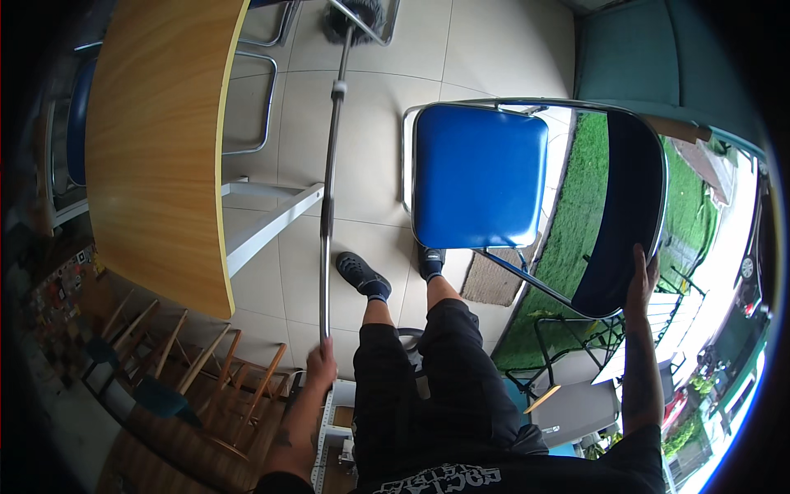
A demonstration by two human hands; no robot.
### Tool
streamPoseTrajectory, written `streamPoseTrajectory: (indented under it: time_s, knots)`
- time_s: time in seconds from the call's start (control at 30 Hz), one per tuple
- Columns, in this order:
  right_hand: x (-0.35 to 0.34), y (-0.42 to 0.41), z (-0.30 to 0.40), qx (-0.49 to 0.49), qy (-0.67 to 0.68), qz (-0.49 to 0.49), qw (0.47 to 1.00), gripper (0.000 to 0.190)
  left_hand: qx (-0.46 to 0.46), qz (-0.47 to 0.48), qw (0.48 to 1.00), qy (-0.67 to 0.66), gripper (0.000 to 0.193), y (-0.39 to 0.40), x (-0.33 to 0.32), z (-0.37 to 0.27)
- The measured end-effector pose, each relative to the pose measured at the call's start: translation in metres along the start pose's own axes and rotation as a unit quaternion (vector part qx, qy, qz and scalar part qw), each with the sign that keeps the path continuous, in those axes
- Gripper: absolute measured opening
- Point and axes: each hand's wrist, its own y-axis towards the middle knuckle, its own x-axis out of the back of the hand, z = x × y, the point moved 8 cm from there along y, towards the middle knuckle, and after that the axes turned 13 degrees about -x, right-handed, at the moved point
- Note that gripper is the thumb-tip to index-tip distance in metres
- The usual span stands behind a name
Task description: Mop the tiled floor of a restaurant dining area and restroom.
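My left hand (322, 365) is closed around the metal handle of a spin mop (331, 160). From there the pole runs forward to a round grey mop head (355, 21) on the tiled floor, partly behind a chair's metal leg. My right hand (642, 281) grips the side of the dark backrest (632, 210) of a folding chair. That chair's padded blue seat (481, 176) lies in front of me, with its chromed frame around it. Its feet are mostly hidden by the seat.
A wood-topped table (160, 148) with a white metal leg (274, 228) stands on the left. Several wooden stools (197, 364) are at the lower left. A brown doormat (500, 275) lies by the doorway, with artificial grass (580, 179) beyond. Another chair's tubular leg (271, 105) juts from under the table.
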Motion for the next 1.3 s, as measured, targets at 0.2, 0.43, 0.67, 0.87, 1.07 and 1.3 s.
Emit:
streamPoseTrajectory:
  time_s: [0.2, 0.43, 0.67, 0.87, 1.07, 1.3]
  knots:
    - [0.0, 0.006, -0.022, -0.079, 0.031, 0.039, 0.996, 0.039, 0.307, 0.056, 0.947, -0.082, 0.057, -0.356, -0.004, 0.126]
    - [0.012, 0.018, -0.042, -0.064, 0.035, 0.031, 0.997, 0.049, 0.258, 0.049, 0.962, -0.078, 0.058, -0.344, -0.021, 0.082]
    - [0.023, 0.026, -0.045, -0.063, -0.037, -0.029, 0.997, 0.061, -0.104, -0.015, 0.966, -0.237, 0.047, 0.002, -0.023, -0.078]
    - [0.015, 0.024, -0.025, 0.006, -0.081, -0.03, 0.996, 0.058, -0.063, -0.02, 0.979, -0.193, 0.054, 0.026, 0.002, -0.089]
    - [0.01, 0.019, -0.024, 0.003, -0.07, -0.002, 0.998, 0.056, 0.131, 0.093, 0.986, -0.045, 0.059, -0.252, -0.036, 0.068]
    - [0.007, 0.019, -0.023, 0.019, -0.072, 0.008, 0.997, 0.056, 0.111, 0.061, 0.979, 0.163, 0.06, -0.339, 0.082, 0.119]
